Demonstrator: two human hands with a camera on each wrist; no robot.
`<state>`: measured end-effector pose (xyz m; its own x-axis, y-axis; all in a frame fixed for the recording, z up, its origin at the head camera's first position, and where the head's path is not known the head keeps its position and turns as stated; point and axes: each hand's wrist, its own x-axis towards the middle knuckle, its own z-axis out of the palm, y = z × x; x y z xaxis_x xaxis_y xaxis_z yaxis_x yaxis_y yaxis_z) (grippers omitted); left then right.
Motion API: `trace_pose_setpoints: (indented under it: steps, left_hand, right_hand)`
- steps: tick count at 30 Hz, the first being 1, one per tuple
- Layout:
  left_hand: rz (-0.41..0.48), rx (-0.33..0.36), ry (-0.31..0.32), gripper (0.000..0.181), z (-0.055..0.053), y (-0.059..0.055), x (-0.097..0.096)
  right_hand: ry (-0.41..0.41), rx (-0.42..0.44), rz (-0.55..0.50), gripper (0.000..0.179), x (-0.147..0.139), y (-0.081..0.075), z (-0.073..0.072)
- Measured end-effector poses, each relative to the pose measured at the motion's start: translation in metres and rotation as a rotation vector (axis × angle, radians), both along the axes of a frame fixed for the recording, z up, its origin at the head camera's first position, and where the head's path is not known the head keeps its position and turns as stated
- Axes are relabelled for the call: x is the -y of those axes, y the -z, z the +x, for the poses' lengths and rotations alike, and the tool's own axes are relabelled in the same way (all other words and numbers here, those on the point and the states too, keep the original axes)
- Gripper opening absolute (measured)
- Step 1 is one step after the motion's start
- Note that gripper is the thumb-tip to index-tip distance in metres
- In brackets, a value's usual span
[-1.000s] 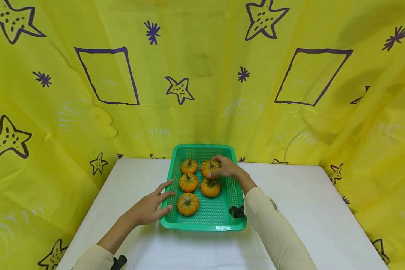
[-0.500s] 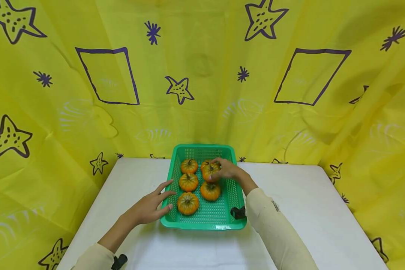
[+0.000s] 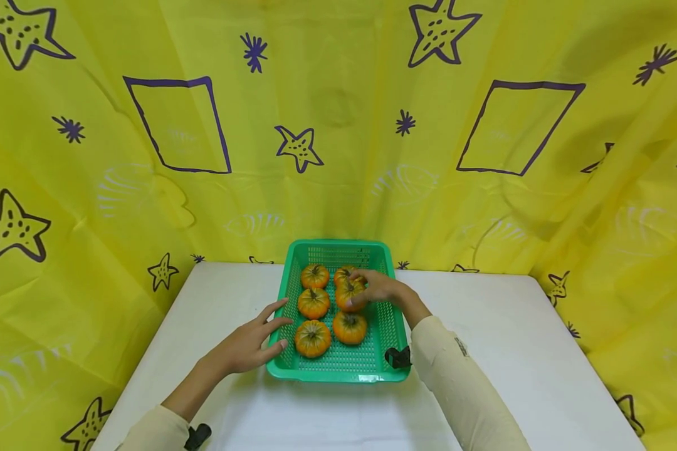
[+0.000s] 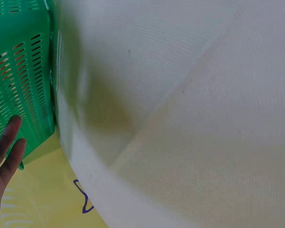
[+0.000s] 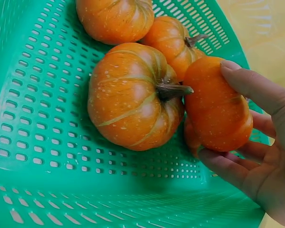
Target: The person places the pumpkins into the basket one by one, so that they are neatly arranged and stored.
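Inside a green plastic basket several small orange pumpkins stand in two rows. My right hand grips the middle pumpkin of the right row, thumb on one side and fingers on the other. In the right wrist view this gripped pumpkin is tilted on its side, against the stem of a larger-looking pumpkin. Another pumpkin is partly hidden behind the held one, and one more sits in front of it. My left hand has its fingers spread at the basket's left wall.
The left row holds three pumpkins, the nearest pumpkin close to the basket's front. A white-covered table carries the basket. Yellow patterned curtain closes off the back and both sides.
My right hand has drawn its pumpkin toward me, and the pumpkin in front has shifted nearer too. A pumpkin behind now shows. My left hand stays at the basket's side.
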<state>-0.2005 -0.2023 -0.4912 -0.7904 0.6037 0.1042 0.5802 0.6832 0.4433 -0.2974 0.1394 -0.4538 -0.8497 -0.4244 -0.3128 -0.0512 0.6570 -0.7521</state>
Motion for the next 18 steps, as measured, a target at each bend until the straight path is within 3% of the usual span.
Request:
trace_pose_setpoints:
  steps: [7,18]
  left_hand:
    - [0.003,-0.01,0.001,0.046,0.0002,-0.001,-0.0002]
    - [0.004,-0.005,0.0,0.047,0.0017,-0.0024,-0.0007]
  right_hand:
    - [-0.041,0.043,0.027,0.067,0.0009,0.0003,0.0027]
    - [0.04,0.081,0.019,0.072,0.0084,0.0007,0.0042]
